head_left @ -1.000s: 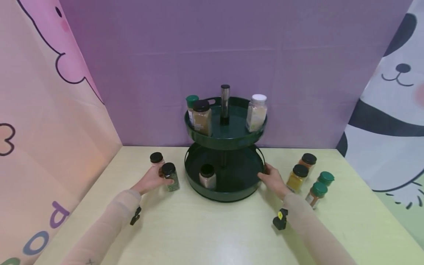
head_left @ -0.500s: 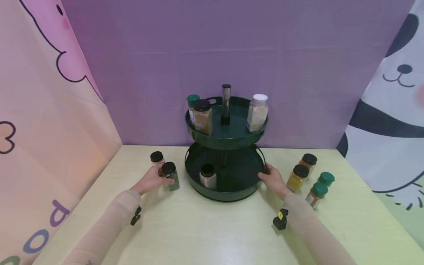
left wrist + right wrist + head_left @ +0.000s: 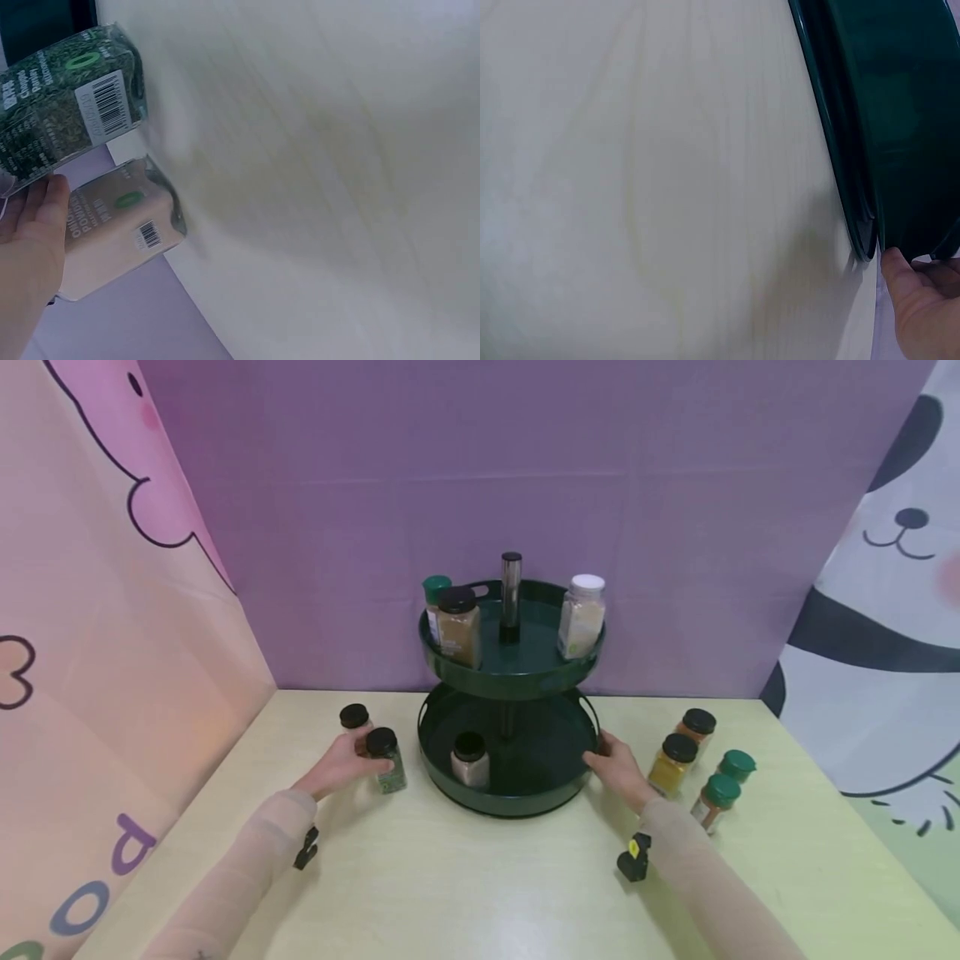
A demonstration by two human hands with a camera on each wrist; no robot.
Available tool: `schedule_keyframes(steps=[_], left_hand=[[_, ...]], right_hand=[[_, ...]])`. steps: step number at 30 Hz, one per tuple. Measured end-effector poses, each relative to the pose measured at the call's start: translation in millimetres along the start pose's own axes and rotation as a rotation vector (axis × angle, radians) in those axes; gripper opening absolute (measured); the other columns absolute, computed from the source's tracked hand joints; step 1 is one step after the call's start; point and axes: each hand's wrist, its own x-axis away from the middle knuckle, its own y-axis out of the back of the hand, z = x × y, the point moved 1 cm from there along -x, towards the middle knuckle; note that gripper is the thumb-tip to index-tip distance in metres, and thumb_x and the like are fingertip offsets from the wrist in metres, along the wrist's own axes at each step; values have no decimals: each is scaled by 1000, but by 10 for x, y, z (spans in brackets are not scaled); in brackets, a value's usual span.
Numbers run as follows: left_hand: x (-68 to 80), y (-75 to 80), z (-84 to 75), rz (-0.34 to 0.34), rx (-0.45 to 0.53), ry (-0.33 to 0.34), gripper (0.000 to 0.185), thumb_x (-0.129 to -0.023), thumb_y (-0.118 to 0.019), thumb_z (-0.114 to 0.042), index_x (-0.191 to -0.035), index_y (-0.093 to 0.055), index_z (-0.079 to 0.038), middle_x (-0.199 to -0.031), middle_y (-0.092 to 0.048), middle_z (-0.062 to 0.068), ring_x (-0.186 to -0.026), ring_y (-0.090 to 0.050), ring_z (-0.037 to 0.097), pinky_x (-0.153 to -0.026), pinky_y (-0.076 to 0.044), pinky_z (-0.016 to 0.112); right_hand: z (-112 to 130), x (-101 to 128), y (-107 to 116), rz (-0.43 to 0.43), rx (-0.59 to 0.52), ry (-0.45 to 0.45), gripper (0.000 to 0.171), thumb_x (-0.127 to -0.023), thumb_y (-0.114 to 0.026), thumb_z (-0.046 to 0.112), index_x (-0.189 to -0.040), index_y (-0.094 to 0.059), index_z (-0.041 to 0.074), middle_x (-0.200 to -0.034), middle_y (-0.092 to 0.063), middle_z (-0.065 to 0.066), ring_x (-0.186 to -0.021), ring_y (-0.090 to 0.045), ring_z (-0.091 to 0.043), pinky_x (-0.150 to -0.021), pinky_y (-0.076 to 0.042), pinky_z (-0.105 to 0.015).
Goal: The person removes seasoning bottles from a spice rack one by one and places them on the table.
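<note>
The left hand (image 3: 341, 766) curls round the green-herb jar (image 3: 387, 762), which stands on the table (image 3: 465, 877) just left of the rack (image 3: 510, 781); the wrist view shows the fingers (image 3: 34, 225) against this jar and a pale jar (image 3: 120, 225) lying close behind it. The right hand (image 3: 618, 768) rests its fingers on the right rim of the rack's lower tray, thumb (image 3: 900, 274) at the rim's edge, apparently steadying it; whether it truly grips the rim cannot be told. Judging by how things lie, the loading looks under halfway: three jars stand on the upper tray (image 3: 517, 672), among them a white-lidded one (image 3: 581, 614), and a single jar (image 3: 469, 760) sits on the lower tray, just right of the held jar. Left on the table are the held jar, the jar behind it, and four jars (image 3: 701, 760) just beyond the right hand. The held jar is not yet lifted, and most of the lower tray is free.
</note>
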Motion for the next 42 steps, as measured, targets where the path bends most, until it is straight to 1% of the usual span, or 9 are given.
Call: schedule_keyframes(steps=[1, 4, 8, 11, 13, 18, 23, 34, 42], left_hand=[[1, 7, -8, 0, -1, -15, 79, -78, -71, -27, -137, -31, 8, -124, -52, 29, -111, -54, 35, -95, -45, 43], [-11, 28, -37, -14, 14, -3, 70, -78, -71, -25, -134, -39, 2, -128, -51, 25, -114, -53, 33, -96, -45, 43], [-30, 65, -91, -18, 23, 28, 68, -81, -68, -24, -138, -37, -3, -139, -43, 19, -126, -41, 34, -104, -37, 46], [-35, 96, -158, -21, 19, 32, 68, -83, -66, -25, -140, -34, -5, -143, -38, 15, -132, -33, 33, -108, -31, 47], [-37, 115, -207, -23, 23, 32, 67, -84, -65, -24, -141, -33, -7, -144, -38, 13, -133, -32, 32, -109, -29, 46], [-51, 147, -315, -29, 41, -12, 65, -85, -64, -23, -140, -34, -7, -143, -39, 13, -133, -32, 31, -111, -26, 44], [-63, 157, -391, -51, 39, -34, 67, -84, -65, -29, -140, -34, -6, -142, -40, 13, -133, -32, 30, -111, -26, 45], [-17, 75, -591, -73, 0, -40, 68, -84, -65, -31, -140, -34, -7, -143, -39, 12, -133, -33, 30, -110, -28, 41], [-27, -37, -621, -42, -7, -53, 66, -84, -64, -34, -140, -36, -12, -143, -40, 9, -132, -35, 30, -109, -31, 43]], right_hand=[[2, -1, -1, -1, 0, -2, 62, -93, -44, 12, -143, -13, -7, -142, -29, -30, -131, -31, -39, -107, -31, -48], [7, -4, -2, -1, 0, -4, 62, -93, -44, 12, -143, -13, -7, -143, -28, -30, -132, -30, -39, -107, -31, -48], [8, -4, -1, -2, 4, 1, 62, -93, -44, 12, -143, -13, -8, -143, -28, -31, -132, -30, -40, -107, -31, -48], [8, -2, 0, -3, -3, -3, 62, -93, -44, 12, -143, -13, -7, -143, -28, -30, -132, -30, -39, -107, -31, -48], [9, 1, 1, -2, -4, -5, 62, -93, -44, 12, -143, -13, -7, -143, -28, -30, -132, -30, -39, -107, -31, -48], [0, -6, -5, -10, -5, -8, 62, -93, -44, 12, -143, -14, -7, -143, -28, -30, -132, -30, -39, -108, -30, -47], [-11, -10, -11, -13, -8, -7, 62, -93, -44, 12, -143, -14, -7, -143, -28, -30, -132, -29, -39, -108, -30, -47], [-14, 0, -20, -16, -7, -12, 62, -93, -44, 13, -143, -13, -7, -144, -27, -29, -133, -28, -39, -109, -28, -47], [-21, 6, -13, -13, -9, -4, 62, -93, -44, 12, -143, -13, -7, -144, -26, -29, -133, -27, -39, -109, -28, -47]])
